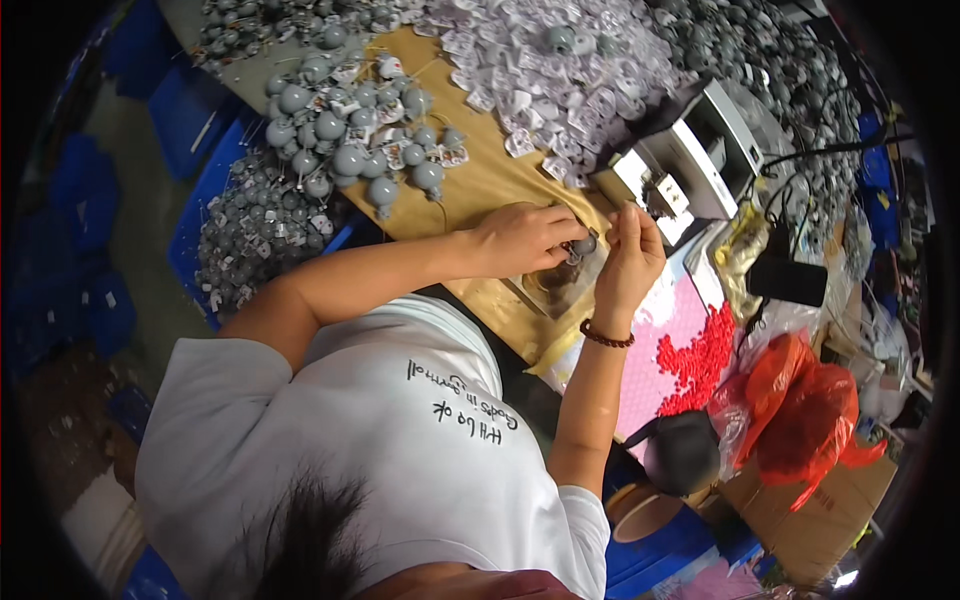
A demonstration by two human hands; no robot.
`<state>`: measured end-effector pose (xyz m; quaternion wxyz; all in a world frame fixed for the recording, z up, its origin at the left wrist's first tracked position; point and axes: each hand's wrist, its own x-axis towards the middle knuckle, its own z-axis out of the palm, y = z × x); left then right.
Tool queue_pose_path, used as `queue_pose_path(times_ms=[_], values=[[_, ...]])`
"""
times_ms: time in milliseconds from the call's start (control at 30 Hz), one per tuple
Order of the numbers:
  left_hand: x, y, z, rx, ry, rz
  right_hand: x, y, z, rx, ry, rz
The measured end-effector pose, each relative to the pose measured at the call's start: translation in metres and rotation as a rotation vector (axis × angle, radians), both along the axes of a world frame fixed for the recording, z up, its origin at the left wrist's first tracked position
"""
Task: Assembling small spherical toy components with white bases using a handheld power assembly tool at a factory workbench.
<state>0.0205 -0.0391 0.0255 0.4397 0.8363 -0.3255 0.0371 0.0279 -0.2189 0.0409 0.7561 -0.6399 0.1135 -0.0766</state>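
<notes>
My left hand (528,240) is closed, its fingertips gripping a small grey ball-shaped part (584,243) over the front of the work table. Just to the right, my right hand (632,252) is raised in a pinch close to that part. Whatever lies between its fingertips is too small to make out. Below the hands a clear-topped patch (552,290) shows on the brown table covering (480,205). Left of my left hand lies a cluster of grey ball-shaped parts (330,125) with small printed tags.
Clear plastic pieces (560,70) are heaped at the back. A white box-like device (705,150) stands beyond my right hand. Small red pieces (695,360) lie on a pink sheet, near a red plastic bag (805,405). A blue bin (190,235) with grey parts sits left.
</notes>
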Motion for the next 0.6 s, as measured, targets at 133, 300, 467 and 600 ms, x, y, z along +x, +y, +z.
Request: queue_pose_path(times_ms=[133, 300, 467, 600], values=[[0.001, 0.05, 0.045, -0.009, 0.197, 0.08, 0.002, -0.016, 0.007, 0.014, 0.034, 0.191], [0.015, 0.153, 0.102, 0.089, 0.134, 0.521, -0.014, -0.074, -0.011, -0.033, 0.081, 0.171], [0.028, 0.24, 0.095, 0.687, -0.135, 0.753, -0.037, -0.132, -0.016, -0.034, 0.147, 0.001], [0.038, 0.228, 0.082, 0.8, -0.233, 0.74, -0.063, -0.182, -0.015, -0.055, 0.127, -0.13]])
